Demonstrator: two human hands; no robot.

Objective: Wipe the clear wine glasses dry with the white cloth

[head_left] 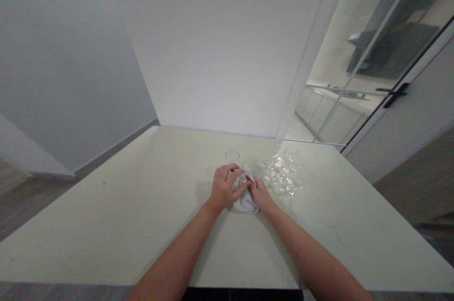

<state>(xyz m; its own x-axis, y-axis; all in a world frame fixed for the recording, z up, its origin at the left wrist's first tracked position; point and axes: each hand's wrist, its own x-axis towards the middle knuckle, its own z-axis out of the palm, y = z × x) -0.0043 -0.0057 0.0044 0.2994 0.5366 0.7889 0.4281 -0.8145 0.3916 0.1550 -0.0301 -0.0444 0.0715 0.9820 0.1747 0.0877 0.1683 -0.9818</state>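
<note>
A crumpled white cloth [244, 202] is bunched between my two hands, low over the table's middle. My left hand [226, 185] curls over its left side, fingers bent onto the fabric. From the right, my right hand [260, 193] grips the cloth, with its thumb and fingertips pressed into the folds. Whether something lies inside the cloth is hidden. Just beyond my left hand shows the round rim of a clear glass [232, 155]; its lower part is covered by that hand. To the right of my right hand stands a cluster of several clear glasses [282, 171], close together.
The pale table [124, 216] reaches from a white wall [220, 69] at the back to its front edge near me. Right of the wall is a glass-paned partition [340, 69] and a door with a black handle [395, 95].
</note>
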